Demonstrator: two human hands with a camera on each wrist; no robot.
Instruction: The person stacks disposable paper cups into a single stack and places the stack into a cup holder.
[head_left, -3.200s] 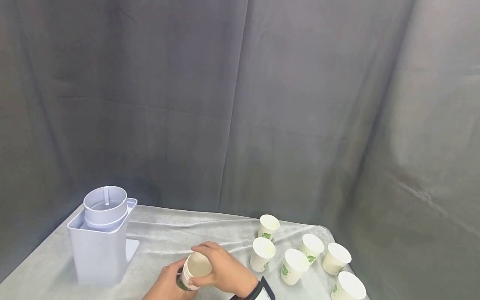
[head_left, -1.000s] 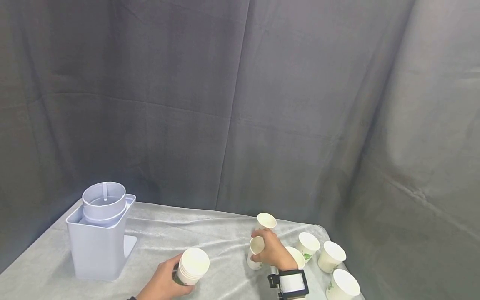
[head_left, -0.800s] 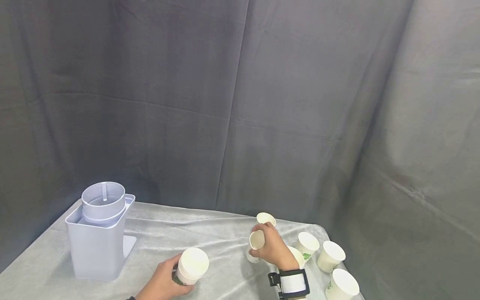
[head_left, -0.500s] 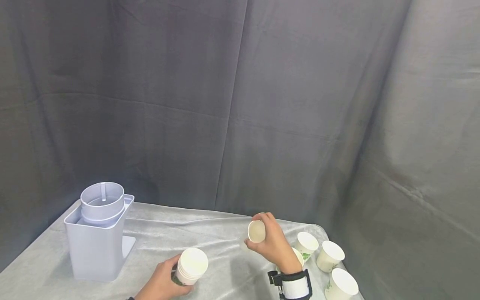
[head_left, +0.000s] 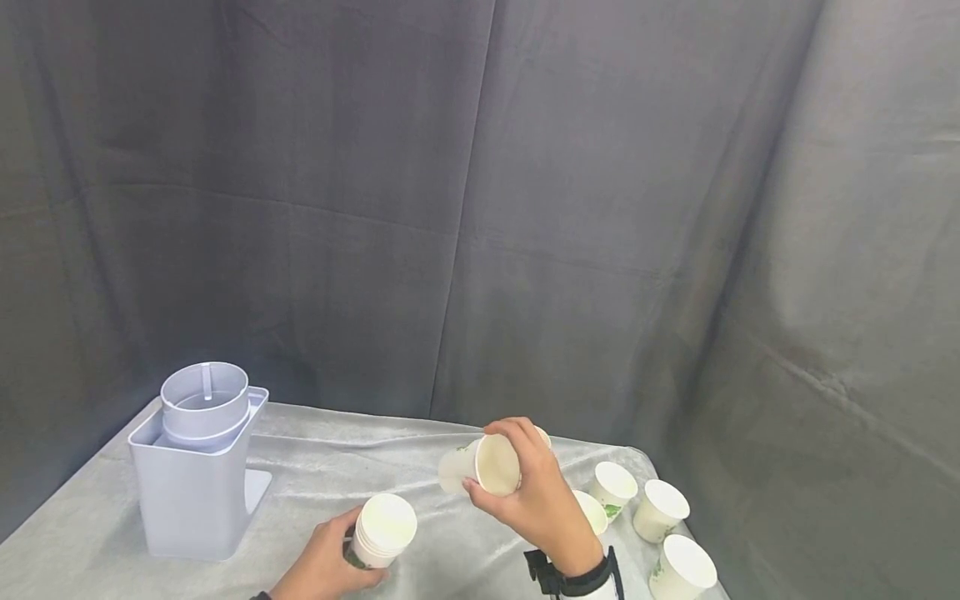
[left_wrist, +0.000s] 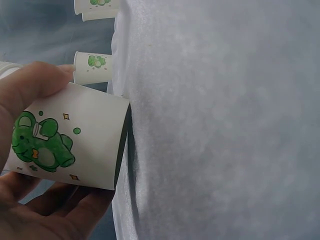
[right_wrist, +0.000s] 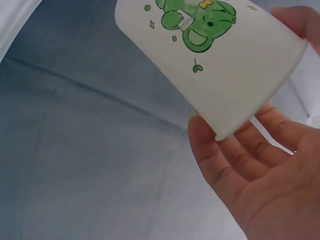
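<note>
My left hand (head_left: 324, 560) grips a stack of nested white paper cups (head_left: 386, 530) low in the middle of the head view. In the left wrist view a green cartoon animal shows on the outer paper cup (left_wrist: 75, 135), with thumb and fingers around it. To the right, my right hand (head_left: 536, 500) holds a single paper cup (head_left: 459, 468) by its rim end, lifted and tilted, mouth toward me and base pointing left. The right wrist view shows this cup (right_wrist: 215, 65) close up, pinched between thumb and fingers. The two hands are apart.
Several paper cups stand on the right of the table, among them one at the back (head_left: 615, 483) and one at the front (head_left: 684, 568). Another (head_left: 544, 437) is mostly hidden behind my right hand. A lavender plastic container with a round insert (head_left: 195, 492) stands at left.
My right hand has moved from the left-hand stack to a standing cup, taken it, lifted it and tilted it toward the left. The left hand has stayed nearly still with its stack.
</note>
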